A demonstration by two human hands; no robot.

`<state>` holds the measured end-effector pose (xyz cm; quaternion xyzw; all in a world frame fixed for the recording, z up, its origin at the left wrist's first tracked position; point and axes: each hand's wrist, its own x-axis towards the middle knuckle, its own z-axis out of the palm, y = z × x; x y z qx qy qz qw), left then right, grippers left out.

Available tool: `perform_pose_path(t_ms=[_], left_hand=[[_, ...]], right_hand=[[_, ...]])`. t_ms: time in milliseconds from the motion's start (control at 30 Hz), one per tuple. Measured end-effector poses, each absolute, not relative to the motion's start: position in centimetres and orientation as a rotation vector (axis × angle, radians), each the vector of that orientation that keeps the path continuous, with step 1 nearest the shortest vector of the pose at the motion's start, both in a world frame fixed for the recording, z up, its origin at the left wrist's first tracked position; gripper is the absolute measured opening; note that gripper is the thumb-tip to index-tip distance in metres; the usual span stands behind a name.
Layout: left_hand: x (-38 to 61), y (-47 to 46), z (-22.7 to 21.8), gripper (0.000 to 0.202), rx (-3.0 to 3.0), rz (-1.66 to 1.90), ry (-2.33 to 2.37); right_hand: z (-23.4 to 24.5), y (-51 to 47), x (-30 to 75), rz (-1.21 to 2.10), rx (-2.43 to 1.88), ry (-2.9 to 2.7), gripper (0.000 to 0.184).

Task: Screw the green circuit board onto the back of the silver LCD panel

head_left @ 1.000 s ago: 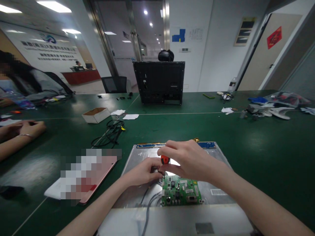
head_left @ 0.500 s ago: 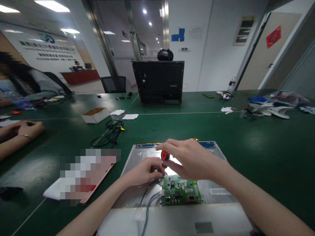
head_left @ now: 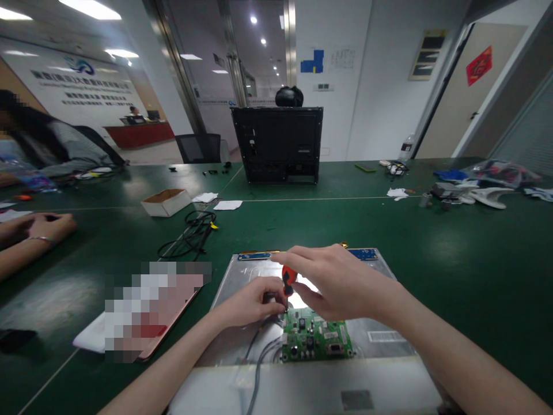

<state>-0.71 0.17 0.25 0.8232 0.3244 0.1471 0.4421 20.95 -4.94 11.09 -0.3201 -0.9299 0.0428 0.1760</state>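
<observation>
- The screwdriver [head_left: 288, 278] stood almost upright at the far-left corner of the green circuit board [head_left: 317, 340], long axis vertical, tip down, orange handle up.
- The right hand [head_left: 341, 282] had its fingers clamped on the handle.
- The left hand [head_left: 253, 302] had its fingers bunched beside the tip; whether they gripped anything could not be told.
- The board lay on a metal panel [head_left: 242, 276].

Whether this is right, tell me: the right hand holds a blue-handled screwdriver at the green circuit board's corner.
Wrong colour: the head view shows the right hand holding an orange-handled screwdriver at the green circuit board's corner.
</observation>
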Motion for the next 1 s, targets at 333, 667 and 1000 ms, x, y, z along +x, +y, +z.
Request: perform_pose_path(t_ms=[333, 667, 1000], left_hand=[[-0.7, 0.2, 0.5, 0.004, 2.083, 0.384, 0.785], [-0.8, 0.5, -0.1, 0.007, 2.081, 0.37, 0.763], [-1.0, 0.4, -0.3, 0.006, 2.044, 0.383, 0.768]], right_hand=[[10.8, -4.9, 20.7, -0.069, -0.935, -2.62, 0.011], [10.8, -5.0, 20.5, 0.043, -0.947, -2.655, 0.023], [10.8, -5.1, 20.5, 0.172, -0.897, -2.656, 0.034]])
